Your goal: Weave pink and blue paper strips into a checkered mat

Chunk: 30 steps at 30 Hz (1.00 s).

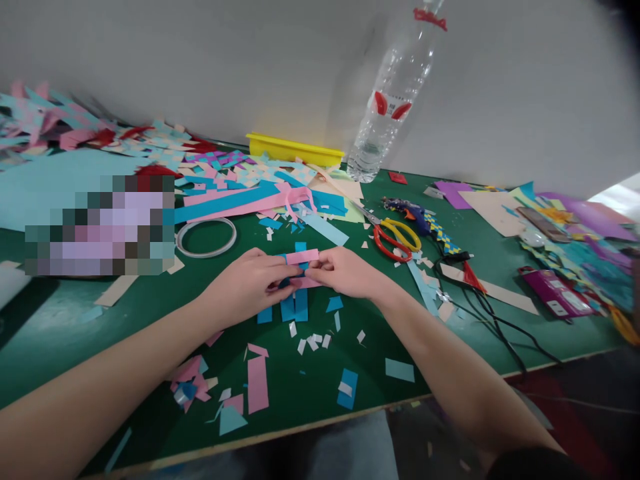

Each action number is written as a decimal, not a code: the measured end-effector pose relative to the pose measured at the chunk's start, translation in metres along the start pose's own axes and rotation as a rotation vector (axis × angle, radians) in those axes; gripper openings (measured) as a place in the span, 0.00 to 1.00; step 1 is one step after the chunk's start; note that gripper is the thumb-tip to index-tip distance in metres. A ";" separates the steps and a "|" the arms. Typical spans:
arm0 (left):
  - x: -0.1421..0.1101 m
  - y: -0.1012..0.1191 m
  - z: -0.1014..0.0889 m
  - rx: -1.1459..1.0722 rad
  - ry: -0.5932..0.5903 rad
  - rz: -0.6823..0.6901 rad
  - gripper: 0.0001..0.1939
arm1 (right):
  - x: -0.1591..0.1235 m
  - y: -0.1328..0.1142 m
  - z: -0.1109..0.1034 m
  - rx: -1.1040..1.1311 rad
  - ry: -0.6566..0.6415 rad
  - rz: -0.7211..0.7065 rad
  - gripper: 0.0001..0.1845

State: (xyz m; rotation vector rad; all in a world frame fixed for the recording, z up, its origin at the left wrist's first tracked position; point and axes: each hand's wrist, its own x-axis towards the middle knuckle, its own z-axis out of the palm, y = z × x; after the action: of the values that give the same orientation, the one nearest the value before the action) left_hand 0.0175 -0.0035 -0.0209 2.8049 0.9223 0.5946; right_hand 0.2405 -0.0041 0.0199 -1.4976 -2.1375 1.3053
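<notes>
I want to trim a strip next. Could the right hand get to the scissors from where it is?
Probably yes. The scissors lie on bare table just beyond the right hand, nothing between them. That hand pinches the pink and blue strips though.

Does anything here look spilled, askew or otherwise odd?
Yes. Small cut paper scraps lie scattered over the green table below both hands, and the clear plastic water bottle appears to lean right. The red-and-yellow scissors lie open.

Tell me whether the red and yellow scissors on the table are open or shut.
Shut, as far as shows. The scissors lie flat on the green table, handles side by side, blades together pointing away.
</notes>
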 end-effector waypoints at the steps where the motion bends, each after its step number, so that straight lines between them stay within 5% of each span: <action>1: 0.000 0.000 0.000 0.002 -0.003 0.002 0.13 | 0.000 0.000 0.000 0.010 0.001 0.005 0.12; 18: 0.001 0.005 -0.003 -0.009 0.038 -0.036 0.15 | 0.003 0.000 0.000 -0.002 -0.039 -0.068 0.17; 30: 0.006 0.008 -0.008 -0.048 -0.120 -0.022 0.16 | -0.002 -0.006 0.002 -0.147 0.031 -0.019 0.21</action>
State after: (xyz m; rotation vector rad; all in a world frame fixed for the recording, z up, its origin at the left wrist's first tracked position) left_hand 0.0233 -0.0066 -0.0097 2.7495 0.9022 0.4338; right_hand 0.2361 -0.0069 0.0241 -1.5369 -2.2654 1.1336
